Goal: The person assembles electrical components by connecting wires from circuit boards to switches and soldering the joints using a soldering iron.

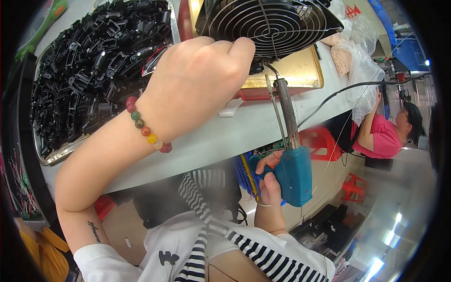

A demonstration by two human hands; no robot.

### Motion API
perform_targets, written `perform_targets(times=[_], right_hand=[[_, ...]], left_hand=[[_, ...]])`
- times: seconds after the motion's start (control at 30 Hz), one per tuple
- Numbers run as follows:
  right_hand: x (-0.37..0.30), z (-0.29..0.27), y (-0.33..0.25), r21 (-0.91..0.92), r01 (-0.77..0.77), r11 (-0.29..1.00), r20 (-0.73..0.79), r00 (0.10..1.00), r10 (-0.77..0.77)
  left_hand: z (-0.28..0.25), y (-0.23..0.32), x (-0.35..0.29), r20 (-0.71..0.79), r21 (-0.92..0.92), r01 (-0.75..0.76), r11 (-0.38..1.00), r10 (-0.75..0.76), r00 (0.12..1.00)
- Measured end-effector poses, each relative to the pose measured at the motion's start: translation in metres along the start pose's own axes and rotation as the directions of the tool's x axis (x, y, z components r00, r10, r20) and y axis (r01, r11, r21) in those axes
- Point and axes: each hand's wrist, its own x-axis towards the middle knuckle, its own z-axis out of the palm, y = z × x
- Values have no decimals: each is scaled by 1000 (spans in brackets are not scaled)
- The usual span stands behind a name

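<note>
- Now, over at 4 o'clock, the right hand [270,185] grips the handle of the teal soldering gun [296,176], thumb and fingers bent around it.
- Up goes the gun's metal barrel [287,110], pointing towards 12, its tip end near the lower edge of a black fan [272,28] with a round wire guard.
- Across at 11 o'clock, the left hand [202,70] is curled, knuckles uppermost, just beside that fan; its fingertips are hidden, so I can't tell what it pinches, if anything.
- Round that wrist sits a bracelet of coloured beads [139,123].
- Out at 10, a metal tray [66,154] brims with black plastic parts [94,70].
- Between 1 and 2, a gold-coloured tray [310,70] lies beneath the fan on the white table [211,141].
- Off at 3, a co-worker in a pink top [383,136] sits sideways in view.
</note>
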Motion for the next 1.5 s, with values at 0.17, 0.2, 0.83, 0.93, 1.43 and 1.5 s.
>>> perform_targets(times=[0.17,0.2,0.83,0.93,1.43,1.5], right_hand=[[1,-7,14,173,-96,980,-70,992,109],[0,-9,16,184,-101,978,-71,991,115],[1,8,2,215,-120,969,-126,981,150],[5,13,-12,-18,-17,1000,-11,1000,17],[7,16,-15,-5,-14,1000,22,1000,14],[10,16,-7,188,-54,981,-32,998,61]], left_hand=[[2,1,0,-30,19,-13,1000,14,999],[2,1,0,-32,20,-11,1000,12,999],[2,3,-1,-15,-1,5,1000,-5,1000],[2,3,-1,-15,2,2,1000,-2,1000],[1,2,-3,-28,-16,-5,1000,5,1000],[2,2,-3,-27,-18,-6,1000,5,1000]])
